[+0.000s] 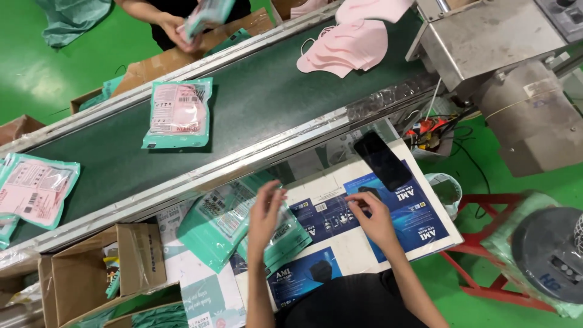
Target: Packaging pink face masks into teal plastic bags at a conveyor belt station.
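We see a flattened blue-and-white carton point(364, 225) lying on the work surface just below the conveyor, printed side up. The right hand point(373, 215) rests on it, fingers bent and fingertips pinching at the carton's upper edge near its middle. The left hand point(265, 212) hovers beside it, fingers loosely together and pointing up, over a stack of teal mask packets point(221, 228) that overlaps the carton's left end; whether it touches them we cannot tell. A black phone point(382, 161) lies tilted on the carton's upper right corner. Above runs the dark green conveyor belt point(273, 91), carrying one teal packet point(179, 114) mid-belt, another packet point(33, 188) at the left edge, and a pile of loose pink masks point(349, 42) near the steel machine housing point(492, 30) at top right. Across the belt a co-worker's hands point(182, 27) hold a packet. An open cardboard box point(103, 267) sits at lower left, a red stool frame point(486, 243) at right on the green floor point(36, 73).
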